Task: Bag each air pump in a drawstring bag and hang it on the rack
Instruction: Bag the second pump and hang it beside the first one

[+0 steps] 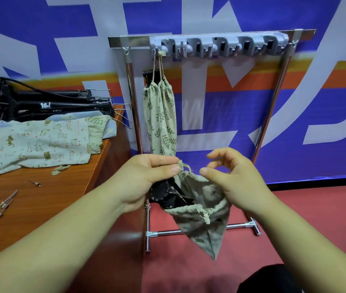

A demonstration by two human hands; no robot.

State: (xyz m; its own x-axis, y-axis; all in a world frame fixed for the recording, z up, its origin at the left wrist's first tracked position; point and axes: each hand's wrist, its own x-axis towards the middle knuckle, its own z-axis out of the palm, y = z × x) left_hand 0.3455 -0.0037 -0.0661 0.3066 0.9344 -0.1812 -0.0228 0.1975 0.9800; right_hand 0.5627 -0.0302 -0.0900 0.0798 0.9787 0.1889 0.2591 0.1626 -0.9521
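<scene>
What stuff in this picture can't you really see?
Head view only:
- First pump, in the held bag: mostly hidden by cloth and the left hand.
- Second pump, in the hanging bag: only its black top shows.
- Pumps on the table: tangled and cut by the left edge, uncountable.
- Right hand: whether it pinches a cord is too small to tell.

Black air pump [163, 195] inside gaping leaf-print drawstring bag [199, 229], in front of rack [241, 39]

Beige leaf-print bag [160, 117], black pump [163, 193]
</scene>
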